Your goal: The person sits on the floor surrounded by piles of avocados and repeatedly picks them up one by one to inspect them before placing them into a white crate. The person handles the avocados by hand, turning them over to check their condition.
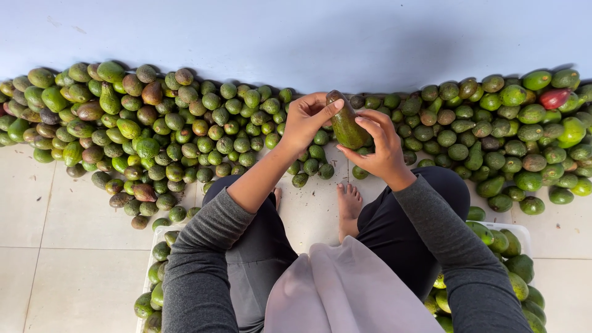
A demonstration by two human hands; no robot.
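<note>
I hold a long green avocado upright in front of me with both hands. My left hand pinches its upper end, thumb against the tip. My right hand cups its lower side from the right. A big heap of green and brownish avocados lies on the floor against the wall, spreading left and right past my hands. I sit on the floor with my bare foot showing between my knees.
A white crate with avocados stands by my left hip. Another white crate with larger green avocados stands by my right hip. One red fruit lies in the heap at far right. Pale floor tiles and a light wall.
</note>
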